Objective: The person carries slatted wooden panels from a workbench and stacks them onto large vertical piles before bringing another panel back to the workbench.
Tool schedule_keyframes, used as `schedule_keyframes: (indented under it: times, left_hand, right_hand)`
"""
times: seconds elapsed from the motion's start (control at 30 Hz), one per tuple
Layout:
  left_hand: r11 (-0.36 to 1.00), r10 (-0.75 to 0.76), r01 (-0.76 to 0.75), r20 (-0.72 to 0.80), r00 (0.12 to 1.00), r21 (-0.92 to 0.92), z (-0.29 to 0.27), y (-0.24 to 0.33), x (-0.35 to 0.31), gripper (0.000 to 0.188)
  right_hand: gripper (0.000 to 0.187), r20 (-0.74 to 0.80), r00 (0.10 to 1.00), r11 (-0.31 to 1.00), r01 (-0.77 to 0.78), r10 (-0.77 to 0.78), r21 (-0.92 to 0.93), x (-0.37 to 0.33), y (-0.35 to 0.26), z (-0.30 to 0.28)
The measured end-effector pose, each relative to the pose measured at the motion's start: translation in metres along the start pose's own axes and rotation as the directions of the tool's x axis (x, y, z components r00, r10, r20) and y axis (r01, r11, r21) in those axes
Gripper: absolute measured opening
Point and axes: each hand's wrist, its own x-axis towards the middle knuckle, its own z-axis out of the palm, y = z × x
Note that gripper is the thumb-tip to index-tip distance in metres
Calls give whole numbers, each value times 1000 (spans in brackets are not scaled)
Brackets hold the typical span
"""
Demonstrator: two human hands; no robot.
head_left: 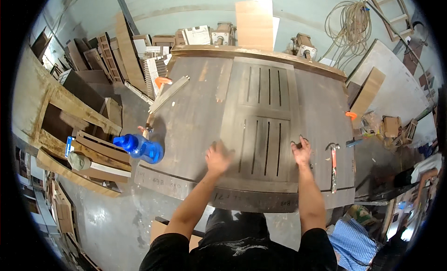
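A grey-brown wooden door panel (266, 113) with two sets of long dark slots lies flat on the workbench (191, 108). My left hand (218, 157) is over the panel's lower left edge, partly smeared by motion; its fingers look spread and nothing shows in them. By the panel's right edge is my right hand (301, 152), fingers apart and holding nothing that I can see. Whether either hand touches the wood I cannot tell. To the right of that hand, a claw hammer (334, 168) with a red-orange handle lies on the bench.
A blue water bottle (139, 149) stands at the bench's left edge. Wood strips (170, 94) and an orange-handled tool (162, 81) lie at the far left. A raised wooden ledge (260, 55) runs along the back. Stacked boards (88, 150) crowd the left side; coiled hose (351, 26) hangs far right.
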Motion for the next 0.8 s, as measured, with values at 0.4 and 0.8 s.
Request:
schedule_keyframes:
  times: [0.4,0.8]
  left_hand:
    - [992,105,-94,-137,985,81,14,12,13,53]
    - [971,227,-212,-141,964,114,5,73,169,60]
  right_hand:
    - [35,-88,996,980,38,-21,196,-4,-15,15]
    - [55,149,985,969,50,-87,241,125,8,27]
